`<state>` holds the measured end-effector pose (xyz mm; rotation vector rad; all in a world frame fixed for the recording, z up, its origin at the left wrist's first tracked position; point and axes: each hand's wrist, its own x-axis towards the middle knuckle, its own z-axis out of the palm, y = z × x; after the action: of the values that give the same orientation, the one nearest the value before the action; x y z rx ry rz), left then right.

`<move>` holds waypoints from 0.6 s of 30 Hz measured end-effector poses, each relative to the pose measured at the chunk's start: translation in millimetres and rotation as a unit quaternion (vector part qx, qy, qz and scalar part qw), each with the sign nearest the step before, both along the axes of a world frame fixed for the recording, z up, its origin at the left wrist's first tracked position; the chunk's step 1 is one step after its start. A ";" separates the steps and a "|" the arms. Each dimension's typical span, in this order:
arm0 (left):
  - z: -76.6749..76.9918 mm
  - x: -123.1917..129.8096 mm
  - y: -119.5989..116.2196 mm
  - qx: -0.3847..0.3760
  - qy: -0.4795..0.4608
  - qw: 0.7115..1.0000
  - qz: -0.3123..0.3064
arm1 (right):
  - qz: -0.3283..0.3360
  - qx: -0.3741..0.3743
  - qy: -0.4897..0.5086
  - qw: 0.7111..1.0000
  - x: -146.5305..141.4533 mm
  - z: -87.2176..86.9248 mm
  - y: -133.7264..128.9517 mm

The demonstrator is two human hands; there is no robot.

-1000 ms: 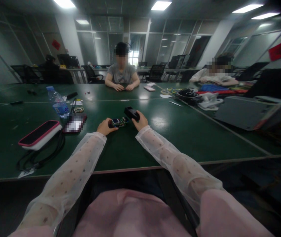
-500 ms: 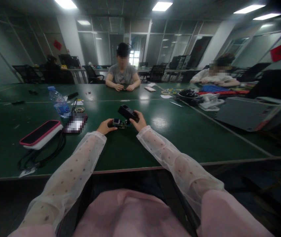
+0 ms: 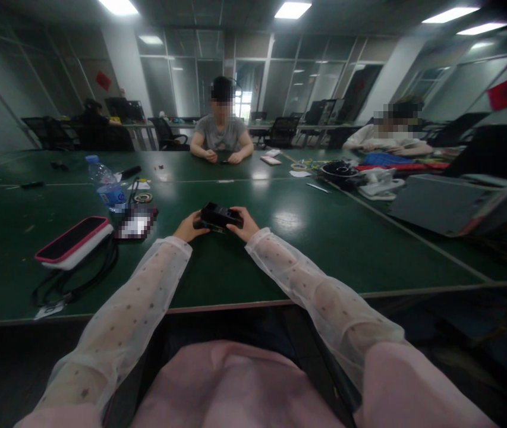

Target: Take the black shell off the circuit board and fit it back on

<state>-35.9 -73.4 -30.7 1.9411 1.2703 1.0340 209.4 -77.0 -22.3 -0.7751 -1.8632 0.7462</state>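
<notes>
Both hands meet above the green table [image 3: 253, 267], in front of my body. My right hand [image 3: 245, 224] grips a black plastic housing [image 3: 221, 215] by its right end. Beneath it a narrow strip of the circuit board [image 3: 215, 227] shows; the housing hides the rest, including its small screen. My left hand [image 3: 189, 227] is closed around the left end of the circuit board, close against the housing. Whether the board sits fully inside the housing I cannot tell.
On the left are a pink-edged case [image 3: 75, 241], a blurred-out phone [image 3: 136, 223], a water bottle [image 3: 106, 185] and a tape roll [image 3: 142, 198]. A person [image 3: 221, 131] sits opposite. A grey computer case [image 3: 440, 205] and cables [image 3: 340, 170] lie on the right.
My right hand has brought the black housing left and down, from a tilt above the circuit board to lying over it. The board's screen is now covered. My left hand has barely moved.
</notes>
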 end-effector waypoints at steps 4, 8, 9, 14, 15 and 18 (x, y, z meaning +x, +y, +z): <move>-2.7 -0.9 1.7 0.016 0.050 0.998 0.031 | -0.010 0.004 -0.100 0.995 2.7 -7.2 4.2; -2.5 -0.8 1.9 0.029 0.094 0.994 0.046 | -0.020 0.016 -0.156 0.987 3.1 -10.8 5.7; -1.2 -0.5 1.1 0.029 0.106 0.993 0.046 | -0.033 0.018 -0.166 0.985 2.8 -10.8 5.3; 7.4 1.6 -4.6 0.029 0.166 0.984 0.055 | -0.077 0.008 -0.201 0.976 1.6 -7.6 1.6; 8.5 1.9 -5.2 0.029 0.171 0.983 0.056 | -0.076 0.002 -0.199 0.977 1.9 -7.2 1.4; 9.3 2.1 -5.5 0.025 0.183 0.981 0.055 | -0.061 -0.014 -0.186 0.981 3.9 -7.0 2.6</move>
<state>-33.8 -78.9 -21.5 2.1903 1.5784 0.7866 213.3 -74.5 -29.3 -1.0966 -2.1150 0.5774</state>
